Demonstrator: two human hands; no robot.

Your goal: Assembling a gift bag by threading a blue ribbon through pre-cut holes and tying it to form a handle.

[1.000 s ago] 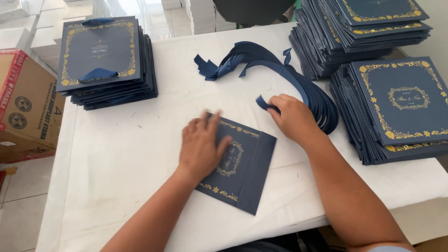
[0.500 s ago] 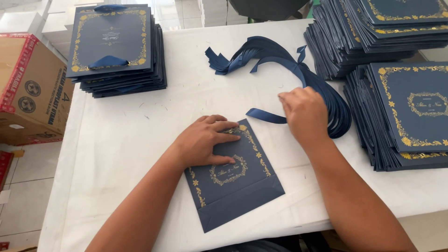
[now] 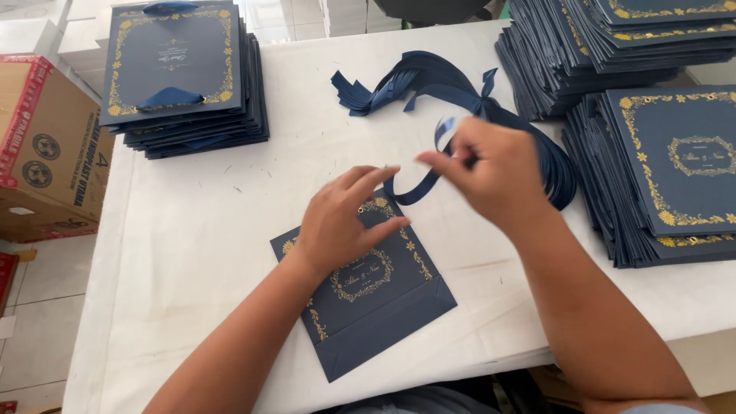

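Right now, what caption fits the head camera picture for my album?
Left hand presses a flat navy bag while right hand lifts a navy ribbon.

Bright, even daylight fills the scene, strongest on the pale floor tiles past the far edge of the white cloth-covered counter point(image 3: 199, 230), which looks nearly washed out. Shadows are soft and faint. The right hand point(image 3: 491, 172) is slightly motion-blurred; everything else is sharp.
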